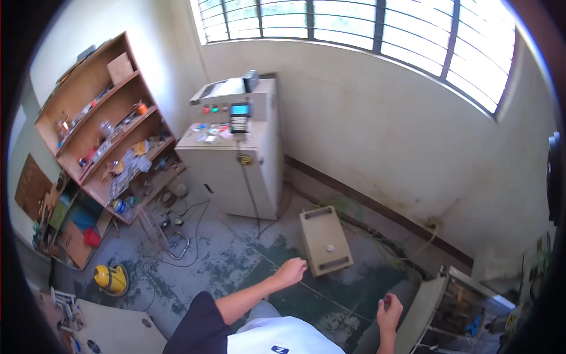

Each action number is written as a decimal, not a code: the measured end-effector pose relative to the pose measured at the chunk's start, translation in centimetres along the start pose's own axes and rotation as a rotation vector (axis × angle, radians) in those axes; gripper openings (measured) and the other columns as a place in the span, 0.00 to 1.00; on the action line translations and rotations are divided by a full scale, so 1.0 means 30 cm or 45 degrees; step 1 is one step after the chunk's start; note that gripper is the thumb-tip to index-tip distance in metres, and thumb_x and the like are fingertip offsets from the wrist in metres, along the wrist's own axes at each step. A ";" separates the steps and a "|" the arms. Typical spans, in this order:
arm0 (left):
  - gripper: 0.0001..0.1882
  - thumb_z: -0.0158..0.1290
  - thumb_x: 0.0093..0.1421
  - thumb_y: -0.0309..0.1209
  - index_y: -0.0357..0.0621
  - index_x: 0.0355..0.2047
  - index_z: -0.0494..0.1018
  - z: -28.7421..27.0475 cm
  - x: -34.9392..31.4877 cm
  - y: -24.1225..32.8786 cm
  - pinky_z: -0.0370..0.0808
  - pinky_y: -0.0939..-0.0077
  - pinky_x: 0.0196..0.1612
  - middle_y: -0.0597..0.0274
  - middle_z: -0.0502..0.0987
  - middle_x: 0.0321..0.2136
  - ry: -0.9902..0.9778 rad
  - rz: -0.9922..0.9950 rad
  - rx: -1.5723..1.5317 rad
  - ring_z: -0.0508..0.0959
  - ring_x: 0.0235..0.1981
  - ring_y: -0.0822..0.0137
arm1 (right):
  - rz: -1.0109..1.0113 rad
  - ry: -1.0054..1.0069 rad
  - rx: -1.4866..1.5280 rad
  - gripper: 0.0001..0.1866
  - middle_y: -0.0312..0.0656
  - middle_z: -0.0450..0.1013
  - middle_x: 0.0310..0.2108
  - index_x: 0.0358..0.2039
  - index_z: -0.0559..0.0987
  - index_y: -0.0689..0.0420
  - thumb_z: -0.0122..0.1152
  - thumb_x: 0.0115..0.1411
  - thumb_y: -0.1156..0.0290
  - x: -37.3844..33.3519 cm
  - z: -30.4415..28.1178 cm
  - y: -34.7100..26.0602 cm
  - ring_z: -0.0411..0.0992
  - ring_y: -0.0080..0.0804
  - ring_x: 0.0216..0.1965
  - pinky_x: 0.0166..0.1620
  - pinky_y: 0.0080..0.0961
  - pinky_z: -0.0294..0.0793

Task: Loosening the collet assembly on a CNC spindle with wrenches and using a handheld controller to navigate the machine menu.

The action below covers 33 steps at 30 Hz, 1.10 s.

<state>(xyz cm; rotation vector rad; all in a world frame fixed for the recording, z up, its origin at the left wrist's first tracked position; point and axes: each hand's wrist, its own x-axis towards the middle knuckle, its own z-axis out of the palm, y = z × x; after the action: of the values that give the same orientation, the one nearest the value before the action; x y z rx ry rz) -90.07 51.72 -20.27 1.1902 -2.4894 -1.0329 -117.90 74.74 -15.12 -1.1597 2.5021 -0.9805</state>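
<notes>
On the far left is a small red tub point(91, 237), round and smooth. Near it on the floor point(200, 277) sits a shiny yellow thing point(110, 279) with a rounded top. The floor is hard and gray, with patchy dark green paint. Behind them stands a brown wooden shelf point(133, 44), with flat boards full of small bits and crumpled clear plastic.

Next comes a tall, pale cabinet point(236, 177) with flat sides, little round buttons and a small blue screen point(240, 110).

Then there is the left grip point(290, 272). Its fingers are curled in, but I can't tell if it is fully closed. Just past its fingertips, a bit to the right, is the tan box point(318, 230). It lies on the floor. It is long and flat on top, with a dark bar at each end and a pale round spot. I can't tell if they touch.

The right grip point(389, 312) is farther right, apart from the box. Its fingers are bent, with a gap by the thumb. Beside it is a boxy metal frame point(425, 307).
</notes>
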 end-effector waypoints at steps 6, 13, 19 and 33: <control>0.09 0.47 0.57 0.29 0.37 0.33 0.73 -0.289 -0.393 -0.526 0.71 0.55 0.44 0.43 0.76 0.36 0.180 -0.483 -0.027 0.75 0.41 0.45 | -0.550 -0.331 0.245 0.09 0.48 0.72 0.24 0.32 0.76 0.63 0.58 0.47 0.79 0.192 0.602 -0.645 0.72 0.42 0.28 0.31 0.33 0.70; 0.09 0.49 0.55 0.30 0.36 0.32 0.70 -0.637 -0.742 -0.867 0.72 0.51 0.38 0.42 0.76 0.30 0.547 -0.955 -0.109 0.76 0.36 0.42 | -0.794 -0.738 0.262 0.21 0.49 0.75 0.32 0.44 0.74 0.62 0.64 0.46 0.74 0.288 1.125 -1.270 0.74 0.46 0.35 0.39 0.34 0.72; 0.06 0.53 0.45 0.24 0.39 0.26 0.70 -0.625 -0.704 -1.086 0.70 0.53 0.32 0.48 0.75 0.24 0.876 -0.954 -0.253 0.75 0.30 0.46 | -0.904 -0.350 0.034 0.24 0.52 0.71 0.36 0.42 0.75 0.61 0.54 0.61 0.50 0.710 1.336 -1.473 0.71 0.43 0.37 0.40 0.36 0.73; 0.06 0.51 0.49 0.25 0.35 0.20 0.71 -1.297 0.266 -1.110 0.71 0.58 0.36 0.47 0.73 0.24 0.941 0.096 -0.067 0.74 0.31 0.48 | -0.518 -0.449 0.845 0.45 0.57 0.59 0.57 0.60 0.53 0.65 0.67 0.52 0.55 1.126 1.603 -1.773 0.63 0.47 0.54 0.53 0.47 0.67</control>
<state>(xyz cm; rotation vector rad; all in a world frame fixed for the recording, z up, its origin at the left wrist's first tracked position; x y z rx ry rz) -57.78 11.57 -14.64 1.1715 -1.8922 -0.4963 -87.21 1.66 -14.13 -1.4534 1.5108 -1.4052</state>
